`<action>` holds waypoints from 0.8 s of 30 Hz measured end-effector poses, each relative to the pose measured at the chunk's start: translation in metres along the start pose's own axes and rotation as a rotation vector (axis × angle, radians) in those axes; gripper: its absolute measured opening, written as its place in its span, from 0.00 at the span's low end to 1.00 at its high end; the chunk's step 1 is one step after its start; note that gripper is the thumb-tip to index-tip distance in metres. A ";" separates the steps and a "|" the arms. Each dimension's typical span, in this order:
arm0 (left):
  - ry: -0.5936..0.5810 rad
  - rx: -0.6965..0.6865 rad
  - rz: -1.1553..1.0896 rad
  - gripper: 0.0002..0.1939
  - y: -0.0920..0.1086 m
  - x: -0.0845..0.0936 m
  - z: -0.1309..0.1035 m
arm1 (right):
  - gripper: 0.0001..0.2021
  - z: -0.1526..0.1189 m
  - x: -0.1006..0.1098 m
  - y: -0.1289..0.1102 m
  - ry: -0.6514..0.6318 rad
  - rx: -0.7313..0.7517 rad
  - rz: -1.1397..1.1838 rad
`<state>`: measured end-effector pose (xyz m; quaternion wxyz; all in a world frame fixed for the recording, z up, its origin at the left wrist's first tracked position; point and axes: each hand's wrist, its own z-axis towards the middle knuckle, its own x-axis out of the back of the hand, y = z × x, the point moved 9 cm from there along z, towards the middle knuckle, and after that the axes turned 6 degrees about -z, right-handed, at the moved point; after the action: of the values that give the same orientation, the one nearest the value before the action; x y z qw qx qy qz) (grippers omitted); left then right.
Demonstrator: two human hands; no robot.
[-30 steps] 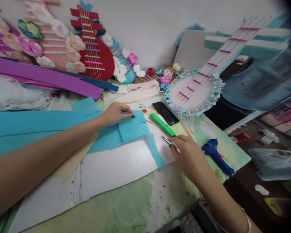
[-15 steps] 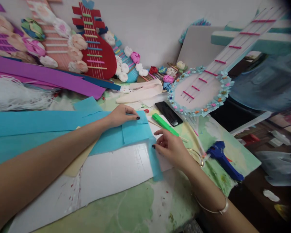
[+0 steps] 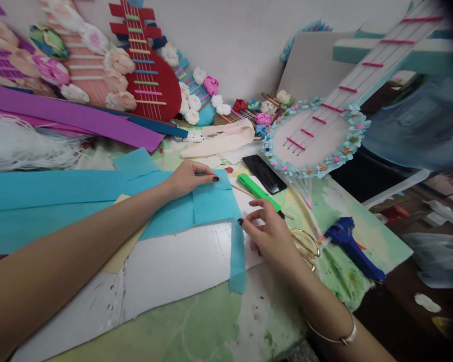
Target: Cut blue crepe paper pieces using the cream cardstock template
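Long sheets of blue crepe paper (image 3: 162, 216) lie folded in layers over a white board (image 3: 181, 266). My left hand (image 3: 189, 178) rests on the paper near its right end, thumb and fingers closed at the upper edge. From that end a narrow blue strip (image 3: 237, 261) hangs down past the board's edge. Beside the strip is my right hand (image 3: 272, 231), fingers curved and apart, its thumb tip close to or touching the strip's top. A green utility knife (image 3: 256, 188) lies just beyond the right hand. Gold-handled scissors (image 3: 305, 246) sit partly under the right wrist.
A black phone (image 3: 264, 173) lies behind the knife. At right are a blue glue gun (image 3: 353, 249) and a flower-trimmed model instrument (image 3: 313, 136). A red model lute (image 3: 154, 85) and several others lean on the wall. Purple strips (image 3: 79, 115) lie at left.
The strip's lower end has swung left and hangs straighter. My right hand has opened a little, its fingers further from the thumb. The left hand stays in place on the paper.
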<state>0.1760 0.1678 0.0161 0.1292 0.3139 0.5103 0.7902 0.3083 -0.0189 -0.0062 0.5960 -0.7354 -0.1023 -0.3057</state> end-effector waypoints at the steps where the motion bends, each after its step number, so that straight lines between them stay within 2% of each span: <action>1: 0.013 0.001 -0.004 0.16 -0.001 0.002 -0.001 | 0.20 0.001 -0.001 0.000 0.005 0.005 0.027; 8: 0.042 0.006 0.003 0.19 -0.002 0.004 -0.002 | 0.18 0.006 -0.010 0.002 -0.095 -0.042 0.175; 15: 0.022 0.004 0.063 0.12 -0.002 -0.001 -0.002 | 0.15 0.003 -0.006 -0.004 -0.131 0.009 -0.019; 24: 0.010 -0.049 0.168 0.09 0.000 -0.007 -0.003 | 0.13 0.003 -0.004 -0.005 -0.086 0.105 -0.195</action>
<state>0.1794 0.1623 0.0128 0.0676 0.3482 0.4635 0.8120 0.3035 -0.0135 -0.0044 0.5961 -0.7023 -0.2146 -0.3247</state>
